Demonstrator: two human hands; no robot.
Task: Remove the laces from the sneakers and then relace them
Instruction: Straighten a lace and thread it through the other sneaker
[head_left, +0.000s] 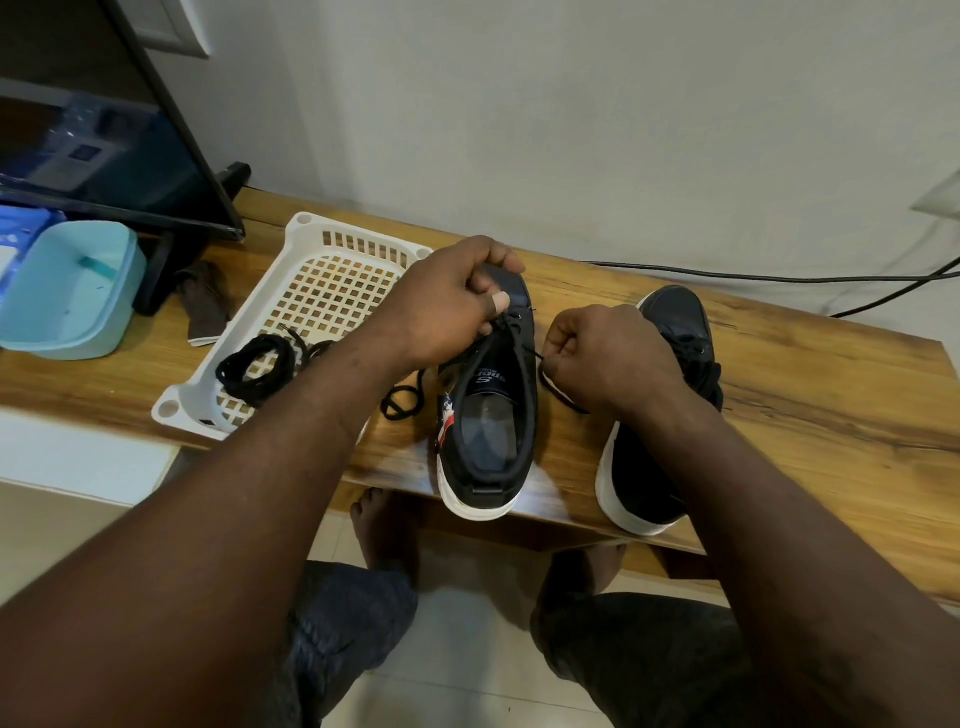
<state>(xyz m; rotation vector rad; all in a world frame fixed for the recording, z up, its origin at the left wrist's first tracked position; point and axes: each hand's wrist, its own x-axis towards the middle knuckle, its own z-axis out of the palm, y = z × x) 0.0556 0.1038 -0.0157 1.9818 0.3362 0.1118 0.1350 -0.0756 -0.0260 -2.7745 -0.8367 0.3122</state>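
Two black sneakers with white soles stand on the wooden bench, heels toward me. My left hand (457, 296) grips the toe end of the left sneaker (488, 415) and its lace by the upper eyelets. My right hand (602, 353) pinches the thin black lace (530, 352) that runs out of the shoe's right side, fingers curled. A loop of that lace (400, 402) lies on the wood left of the shoe. The right sneaker (670, 317) stands behind my right hand, still laced, partly hidden by my wrist.
A white plastic basket (311, 244) on the left holds a coiled black lace (254, 371). Further left sit a light blue tub (72, 291), a brown cloth (205, 306) and a dark screen (104, 145). A black cable (779, 278) runs along the wall. The bench edge is close to my knees.
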